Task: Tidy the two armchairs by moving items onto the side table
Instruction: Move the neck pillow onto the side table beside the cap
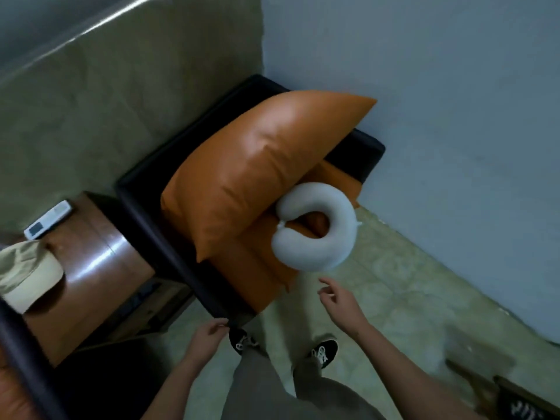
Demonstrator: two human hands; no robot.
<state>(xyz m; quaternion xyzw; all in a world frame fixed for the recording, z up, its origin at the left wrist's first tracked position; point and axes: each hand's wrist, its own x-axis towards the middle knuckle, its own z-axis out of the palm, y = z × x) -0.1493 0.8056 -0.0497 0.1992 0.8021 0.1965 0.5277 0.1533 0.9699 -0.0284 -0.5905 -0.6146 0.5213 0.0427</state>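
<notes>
The side table [100, 262] carries a remote [48, 219] at its far corner and a cap [27, 274] near its left edge. On the armchair [257, 280] seat, a neck pillow [315, 234] lies toward the front right corner, touching a cushion [257, 165] behind it.

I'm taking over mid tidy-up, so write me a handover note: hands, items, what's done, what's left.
Left hand: open, empty, by the armchair front corner.
Right hand: open, held out toward the neck pillow, not touching it.
Neck pillow lies on the armchair seat beside the orange cushion.
Done: cap and remote lie on the side table.
Left: move the neck pillow to the side table; the second armchair is mostly out of view, so check it.
</notes>
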